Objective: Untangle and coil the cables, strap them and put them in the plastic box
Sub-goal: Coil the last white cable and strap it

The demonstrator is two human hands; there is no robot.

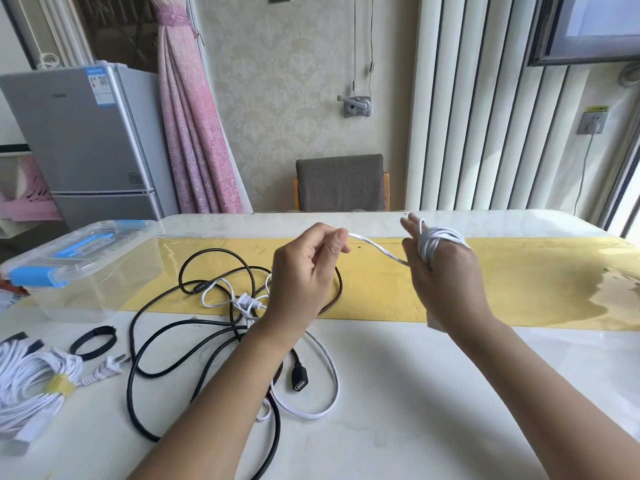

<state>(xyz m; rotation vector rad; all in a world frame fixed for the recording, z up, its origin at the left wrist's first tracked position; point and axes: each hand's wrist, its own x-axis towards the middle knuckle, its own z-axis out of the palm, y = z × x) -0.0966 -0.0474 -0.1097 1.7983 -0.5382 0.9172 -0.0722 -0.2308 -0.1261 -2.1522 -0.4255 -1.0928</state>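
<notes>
A thin white cable [377,247] runs taut between my two hands above the table. My left hand [304,271] pinches its free end between thumb and forefinger. Several turns of that cable form a white coil [437,243] wound around the fingers of my right hand [443,271], which is held upright with the fingers fairly straight. Below my left arm lies a tangle of black cables [166,341] mixed with thin white ones [242,303] and a flat white cable [311,410]. The clear plastic box [90,271] with blue latches stands closed at the left.
A bundled white cable with a yellow strap [41,382] and a plug lies at the near left. Beside it lies a black strap loop [92,344]. A yellow runner [519,282] crosses the white table. A grey chair [341,183] stands behind the far edge.
</notes>
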